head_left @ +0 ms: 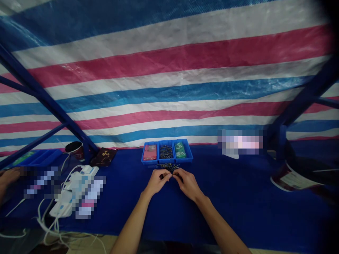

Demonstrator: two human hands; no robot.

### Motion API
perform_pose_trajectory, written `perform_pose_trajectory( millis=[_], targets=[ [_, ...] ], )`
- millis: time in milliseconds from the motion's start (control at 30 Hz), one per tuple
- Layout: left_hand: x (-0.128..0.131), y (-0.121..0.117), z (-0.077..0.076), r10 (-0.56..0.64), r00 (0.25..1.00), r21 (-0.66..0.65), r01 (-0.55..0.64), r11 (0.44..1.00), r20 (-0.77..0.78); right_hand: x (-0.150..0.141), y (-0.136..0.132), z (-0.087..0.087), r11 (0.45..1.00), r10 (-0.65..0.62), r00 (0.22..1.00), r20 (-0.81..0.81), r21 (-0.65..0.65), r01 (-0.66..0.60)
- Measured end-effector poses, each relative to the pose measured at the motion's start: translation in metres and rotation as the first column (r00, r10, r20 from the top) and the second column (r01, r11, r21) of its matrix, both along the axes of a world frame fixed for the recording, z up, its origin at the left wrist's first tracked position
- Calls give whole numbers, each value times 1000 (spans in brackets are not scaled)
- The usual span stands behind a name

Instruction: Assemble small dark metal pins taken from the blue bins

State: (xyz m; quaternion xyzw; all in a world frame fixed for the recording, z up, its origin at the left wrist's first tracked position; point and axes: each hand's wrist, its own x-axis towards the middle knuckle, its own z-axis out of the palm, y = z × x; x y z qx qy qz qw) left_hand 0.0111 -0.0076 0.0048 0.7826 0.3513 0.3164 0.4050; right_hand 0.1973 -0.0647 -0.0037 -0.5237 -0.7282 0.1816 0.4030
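My left hand (156,181) and my right hand (186,182) meet over the blue table (238,204), fingertips pinched together on a small dark part (172,173) that I cannot make out. Just beyond them lies a small heap of thin metal pins (167,165). Behind the heap stand three blue bins side by side: one with pink pieces (149,152), one with dark pins (166,152), one with green pieces (180,150).
A white power strip with cables (69,192) lies at the left, with a red paper cup (75,149) and a dark pouch (103,157) behind it. Another person's hand (9,176) rests at the far left. Blue frame bars slant on both sides; a striped tarp hangs behind.
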Motion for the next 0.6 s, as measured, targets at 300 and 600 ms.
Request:
perform_pose_trajectory(
  millis=[300,600],
  targets=[
    [0,0,0,3,1000,3,-3,1000,-5,0,0,0,1000,-1,1000,-9,8,1],
    [1,0,-3,7,1000,-5,-7,1000,1,2,0,0,1000,10,1000,7,0,-10]
  ],
)
